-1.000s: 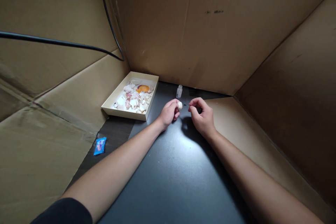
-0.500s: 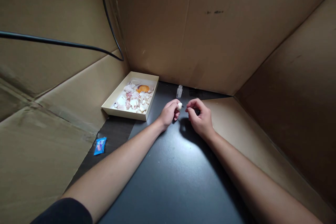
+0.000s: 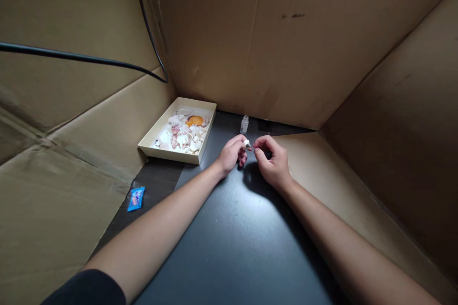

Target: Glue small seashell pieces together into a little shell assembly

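My left hand (image 3: 231, 153) pinches a small white shell (image 3: 246, 143) between thumb and fingers, just above the dark tabletop (image 3: 232, 238). My right hand (image 3: 272, 162) is closed in a pinch right beside the shell, holding something thin and dark that I cannot make out; its tip touches or nearly touches the shell. A small clear glass bottle (image 3: 244, 124) stands open a little behind both hands. A cream tray (image 3: 153, 139) filled with several white and pink shells and one orange shell (image 3: 195, 120) sits to the left.
Cardboard walls (image 3: 286, 43) close in the back, left and right. A black cable (image 3: 89, 60) runs along the left wall. A blue candy wrapper (image 3: 136, 198) lies at the table's left edge. A cardboard flap (image 3: 322, 167) covers the right part of the table.
My right hand has moved left toward the shell until its pinch meets it. My left hand has stayed almost still, holding the shell.
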Demonstrator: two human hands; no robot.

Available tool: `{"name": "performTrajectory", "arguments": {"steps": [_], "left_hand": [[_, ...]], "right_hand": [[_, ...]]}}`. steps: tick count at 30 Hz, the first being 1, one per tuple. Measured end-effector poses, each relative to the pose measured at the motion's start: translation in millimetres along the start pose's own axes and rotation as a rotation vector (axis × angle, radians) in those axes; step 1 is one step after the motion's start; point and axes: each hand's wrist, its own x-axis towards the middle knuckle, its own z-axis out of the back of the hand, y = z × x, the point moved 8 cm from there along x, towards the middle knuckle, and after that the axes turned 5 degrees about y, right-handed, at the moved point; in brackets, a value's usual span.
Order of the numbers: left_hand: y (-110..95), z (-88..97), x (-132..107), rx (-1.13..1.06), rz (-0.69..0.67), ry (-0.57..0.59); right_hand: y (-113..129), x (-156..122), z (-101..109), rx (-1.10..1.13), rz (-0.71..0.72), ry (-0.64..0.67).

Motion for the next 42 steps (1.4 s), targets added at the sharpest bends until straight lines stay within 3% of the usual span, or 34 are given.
{"name": "performTrajectory", "arguments": {"steps": [14,24,28,42], "left_hand": [[-1.1,2.4,-1.2,-0.045,-0.005,-0.049],[-1.5,1.9,-0.4,-0.024,-0.033,-0.020],[-3.3,3.1,-0.7,-0.038,-0.053,-0.023],[-1.2,-1.3,-1.5,-0.062,-0.015,0.022]], "right_hand": [[3.6,-0.9,2.3,0.008,0.021,-0.028],[4.5,-1.4,1.6,-0.001,0.019,-0.019],[9.1,-2.0,6.5,-0.006,0.059,-0.077],[5.7,-1.7,8.0,-0.036,0.037,-0.100]]}}
